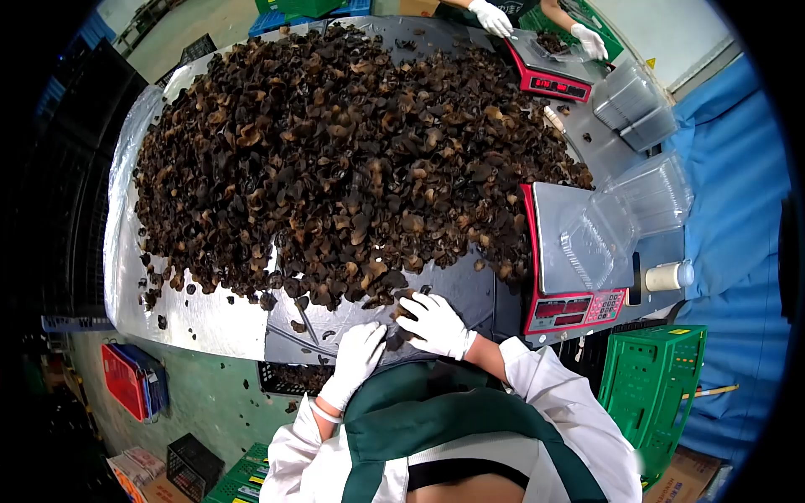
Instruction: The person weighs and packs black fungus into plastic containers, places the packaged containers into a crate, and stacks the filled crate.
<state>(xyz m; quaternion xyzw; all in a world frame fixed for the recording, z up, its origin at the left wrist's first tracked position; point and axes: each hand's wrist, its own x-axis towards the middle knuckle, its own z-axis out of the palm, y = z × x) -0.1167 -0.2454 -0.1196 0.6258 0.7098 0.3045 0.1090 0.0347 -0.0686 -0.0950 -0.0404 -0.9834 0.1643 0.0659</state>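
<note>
A broad heap of dark brown wood ear mushrooms [352, 159] covers most of the table in front of me. My right hand [434, 325], in a white glove, is at the near edge with its fingers bent around a wood ear mushroom [405, 308]. Close on its left is my left hand [360, 356], also gloved, fingers together against a dark mushroom piece [395, 339] between the two hands. The fingertips partly hide these pieces.
A red scale [563, 312] holding a clear plastic box [597, 243] stands to the right, beside a white bottle [668, 276]. A co-worker's gloved hands [589, 42] are at another scale [553, 82]. Green crates [650, 394] stand at lower right.
</note>
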